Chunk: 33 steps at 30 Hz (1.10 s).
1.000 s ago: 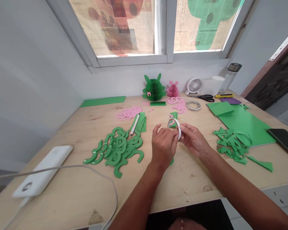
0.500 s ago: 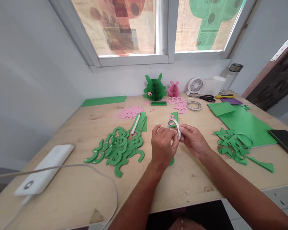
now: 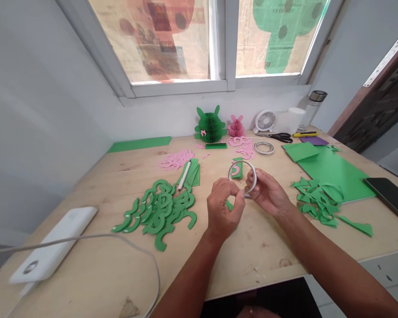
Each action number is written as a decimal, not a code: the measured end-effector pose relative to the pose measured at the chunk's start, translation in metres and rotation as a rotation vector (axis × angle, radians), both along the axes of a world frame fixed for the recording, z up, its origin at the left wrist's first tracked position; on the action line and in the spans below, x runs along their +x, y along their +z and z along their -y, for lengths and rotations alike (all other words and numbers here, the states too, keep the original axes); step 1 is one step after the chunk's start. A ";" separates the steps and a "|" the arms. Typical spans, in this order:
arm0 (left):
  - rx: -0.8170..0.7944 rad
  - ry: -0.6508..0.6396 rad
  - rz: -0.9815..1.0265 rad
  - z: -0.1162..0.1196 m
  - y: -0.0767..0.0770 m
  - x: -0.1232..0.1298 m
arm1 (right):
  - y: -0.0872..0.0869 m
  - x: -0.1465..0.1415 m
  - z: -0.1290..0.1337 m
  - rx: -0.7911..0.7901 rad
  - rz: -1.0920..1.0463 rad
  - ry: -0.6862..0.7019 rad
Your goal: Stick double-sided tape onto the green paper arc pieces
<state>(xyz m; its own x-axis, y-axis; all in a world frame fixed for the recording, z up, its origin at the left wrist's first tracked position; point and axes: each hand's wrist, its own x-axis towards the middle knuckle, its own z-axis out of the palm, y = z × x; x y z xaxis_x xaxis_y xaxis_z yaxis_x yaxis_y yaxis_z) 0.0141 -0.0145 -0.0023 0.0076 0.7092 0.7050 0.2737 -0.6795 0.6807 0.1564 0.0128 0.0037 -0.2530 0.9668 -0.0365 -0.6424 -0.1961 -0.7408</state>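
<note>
A narrow roll of white tape [image 3: 243, 162] is held up over the table, its open ring turned towards me. My right hand [image 3: 268, 192] grips the roll's right rim between thumb and fingers. My left hand [image 3: 223, 207] has thumb and forefinger pinched at the roll's lower edge, where a short bit of tape seems to come off. Behind the ring lies a small green paper stack [image 3: 239, 173] with a pink cut-out on it. A green piece [image 3: 229, 205] shows partly below my left hand.
Green curved cut-outs [image 3: 164, 207] pile at left, near a white pen [image 3: 185, 175] and pink cut-outs [image 3: 177, 160]. Green scraps [image 3: 318, 201], green sheets [image 3: 338, 170] and a phone [image 3: 389, 194] lie right. Scissors [image 3: 280, 137], another tape roll [image 3: 264, 148] and paper figures [image 3: 211, 126] are behind.
The tape roll has turned from nearly edge-on to show its open ring. My left fingers have shifted down to its lower edge. The view has tilted slightly.
</note>
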 end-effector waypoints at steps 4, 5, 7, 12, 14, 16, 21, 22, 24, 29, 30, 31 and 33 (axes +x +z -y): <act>-0.126 0.165 0.218 -0.007 -0.006 -0.005 | 0.000 0.001 0.000 0.042 0.014 0.009; -0.180 0.177 0.267 -0.010 -0.007 -0.006 | 0.000 0.000 0.000 0.061 0.030 0.012; -0.319 0.136 0.367 -0.015 -0.008 -0.006 | 0.000 0.000 0.001 0.092 0.063 0.022; -0.650 -0.126 0.638 -0.020 -0.004 -0.004 | 0.001 -0.001 0.002 0.095 0.085 0.017; -0.679 -0.175 0.689 -0.020 -0.001 -0.003 | 0.001 -0.001 0.001 0.076 0.058 0.012; -0.681 -0.187 0.722 -0.020 0.000 -0.004 | 0.001 0.000 0.000 0.053 0.022 0.011; -0.682 -0.207 0.764 -0.021 -0.002 -0.007 | -0.002 0.000 -0.003 0.022 0.007 -0.003; -0.679 -0.208 0.767 -0.021 -0.003 -0.007 | -0.003 0.000 -0.003 0.018 0.022 -0.011; -0.672 -0.209 0.773 -0.022 -0.003 -0.007 | -0.005 0.001 -0.004 0.009 0.047 -0.026; -0.691 -0.222 0.812 -0.022 -0.002 -0.007 | -0.008 0.002 -0.005 -0.018 0.045 -0.046; -0.702 -0.229 0.820 -0.022 -0.002 -0.007 | -0.008 0.002 -0.006 -0.021 0.046 -0.048; -0.713 -0.235 0.828 -0.022 -0.001 -0.007 | -0.008 0.002 -0.006 -0.023 0.051 -0.051; -0.729 -0.242 0.840 -0.022 0.000 -0.007 | -0.009 0.002 -0.006 -0.022 0.065 -0.058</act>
<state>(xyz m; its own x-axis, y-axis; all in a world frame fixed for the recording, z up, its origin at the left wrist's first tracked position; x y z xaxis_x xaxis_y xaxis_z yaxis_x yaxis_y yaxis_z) 0.0073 0.0074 -0.0027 -0.0803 0.9964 -0.0286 -0.5399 -0.0194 0.8415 0.1586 0.0191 -0.0055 -0.1934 0.9784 -0.0728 -0.6040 -0.1772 -0.7770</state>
